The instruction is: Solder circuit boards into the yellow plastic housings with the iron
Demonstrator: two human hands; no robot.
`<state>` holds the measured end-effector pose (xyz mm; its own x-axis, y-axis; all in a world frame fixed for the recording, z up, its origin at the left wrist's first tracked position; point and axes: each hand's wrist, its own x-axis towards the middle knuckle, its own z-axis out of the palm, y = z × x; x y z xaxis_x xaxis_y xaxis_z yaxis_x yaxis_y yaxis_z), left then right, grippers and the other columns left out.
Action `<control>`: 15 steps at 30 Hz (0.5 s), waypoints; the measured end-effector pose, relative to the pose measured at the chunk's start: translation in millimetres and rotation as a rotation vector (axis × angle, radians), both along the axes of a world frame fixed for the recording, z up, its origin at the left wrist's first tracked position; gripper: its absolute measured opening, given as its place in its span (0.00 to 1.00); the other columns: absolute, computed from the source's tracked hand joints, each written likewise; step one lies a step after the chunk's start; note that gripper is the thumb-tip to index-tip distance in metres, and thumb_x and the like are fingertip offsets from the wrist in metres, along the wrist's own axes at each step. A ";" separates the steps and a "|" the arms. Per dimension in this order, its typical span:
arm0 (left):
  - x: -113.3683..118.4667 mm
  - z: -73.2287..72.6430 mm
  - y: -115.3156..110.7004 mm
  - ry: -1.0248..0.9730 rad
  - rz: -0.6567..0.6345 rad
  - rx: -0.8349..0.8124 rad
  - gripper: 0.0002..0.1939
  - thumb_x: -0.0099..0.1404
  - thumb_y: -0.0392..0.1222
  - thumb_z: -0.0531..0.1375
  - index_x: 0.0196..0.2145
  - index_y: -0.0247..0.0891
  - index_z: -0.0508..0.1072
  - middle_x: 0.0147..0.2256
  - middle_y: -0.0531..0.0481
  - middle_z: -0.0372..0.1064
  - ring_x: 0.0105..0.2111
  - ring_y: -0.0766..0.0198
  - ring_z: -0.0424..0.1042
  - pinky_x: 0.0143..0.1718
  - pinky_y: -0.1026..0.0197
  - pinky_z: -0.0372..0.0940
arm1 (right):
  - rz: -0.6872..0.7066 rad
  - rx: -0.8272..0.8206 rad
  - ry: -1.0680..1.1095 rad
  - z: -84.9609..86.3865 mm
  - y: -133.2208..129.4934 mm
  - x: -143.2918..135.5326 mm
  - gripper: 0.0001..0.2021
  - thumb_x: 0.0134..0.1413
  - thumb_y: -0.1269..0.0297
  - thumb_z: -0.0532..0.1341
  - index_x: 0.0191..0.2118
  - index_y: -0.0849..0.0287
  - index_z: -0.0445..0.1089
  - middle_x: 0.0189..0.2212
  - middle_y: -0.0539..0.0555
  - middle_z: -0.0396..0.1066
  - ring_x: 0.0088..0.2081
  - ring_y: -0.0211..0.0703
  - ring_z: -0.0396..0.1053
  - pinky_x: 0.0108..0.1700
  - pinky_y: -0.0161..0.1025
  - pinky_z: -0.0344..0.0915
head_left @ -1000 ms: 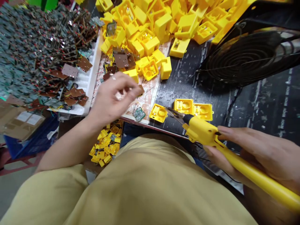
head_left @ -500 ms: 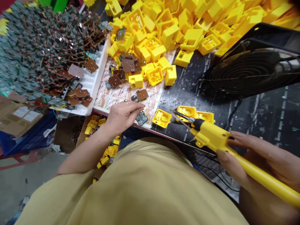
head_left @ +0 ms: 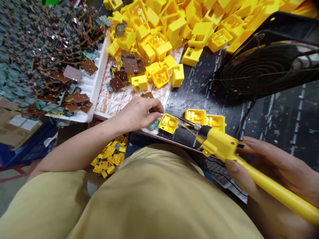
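My left hand (head_left: pixel 141 114) is closed in a pinch at the left edge of a small open yellow plastic case (head_left: pixel 168 123). What looks like a thin wire is between its fingertips. Partly under that hand lies a small green circuit board (head_left: pixel 154 124). My right hand (head_left: pixel 271 176) is wrapped round a yellow soldering gun (head_left: pixel 221 141), which points left. The gun's metal tip (head_left: pixel 185 121) and a thin feed tube reach the right side of the case. Two more open yellow cases (head_left: pixel 195 117) sit just behind the tip.
A heap of yellow housings (head_left: pixel 159 43) covers the back of the bench. On the left, a white foam tray (head_left: pixel 99 73) holds many wired circuit boards. A black fan (head_left: pixel 264 66) stands at the right. Below the bench edge, a box holds yellow parts (head_left: pixel 111 156).
My left hand has moved right, from beside the green board to the yellow case's edge. The gun's tip is now at the case's right side. The view has shifted slightly.
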<state>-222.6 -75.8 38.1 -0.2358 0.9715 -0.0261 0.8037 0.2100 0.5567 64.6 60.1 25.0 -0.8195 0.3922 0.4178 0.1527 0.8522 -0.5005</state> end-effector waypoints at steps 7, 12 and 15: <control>8.1 -2.6 9.7 0.218 -0.079 -0.088 0.08 0.63 0.37 0.58 0.33 0.35 0.78 0.27 0.50 0.76 0.28 0.64 0.73 0.31 0.64 0.62 | 0.055 0.051 0.111 -1.6 1.4 -16.1 0.22 0.55 0.66 0.68 0.56 0.55 0.68 0.35 0.54 0.78 0.28 0.43 0.76 0.26 0.34 0.76; 8.2 -1.1 12.8 0.321 -0.142 -0.119 0.10 0.64 0.37 0.55 0.33 0.35 0.77 0.27 0.49 0.76 0.29 0.62 0.74 0.31 0.63 0.62 | 0.155 -0.040 0.118 11.2 -12.9 -31.0 0.02 0.62 0.67 0.61 0.40 0.56 0.69 0.27 0.49 0.74 0.27 0.36 0.75 0.30 0.30 0.75; 8.5 1.2 14.7 0.345 -0.168 -0.146 0.11 0.64 0.37 0.54 0.33 0.35 0.77 0.27 0.48 0.76 0.30 0.61 0.74 0.31 0.62 0.62 | 0.126 -0.021 0.063 15.8 -12.2 -34.8 0.06 0.65 0.65 0.59 0.35 0.57 0.68 0.27 0.50 0.73 0.28 0.35 0.75 0.32 0.29 0.75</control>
<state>-214.1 -61.1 39.3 -0.0930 0.9891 -0.1140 0.9680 0.1167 0.2222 29.9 47.8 40.8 -0.8355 0.2967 0.4625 0.0129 0.8521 -0.5233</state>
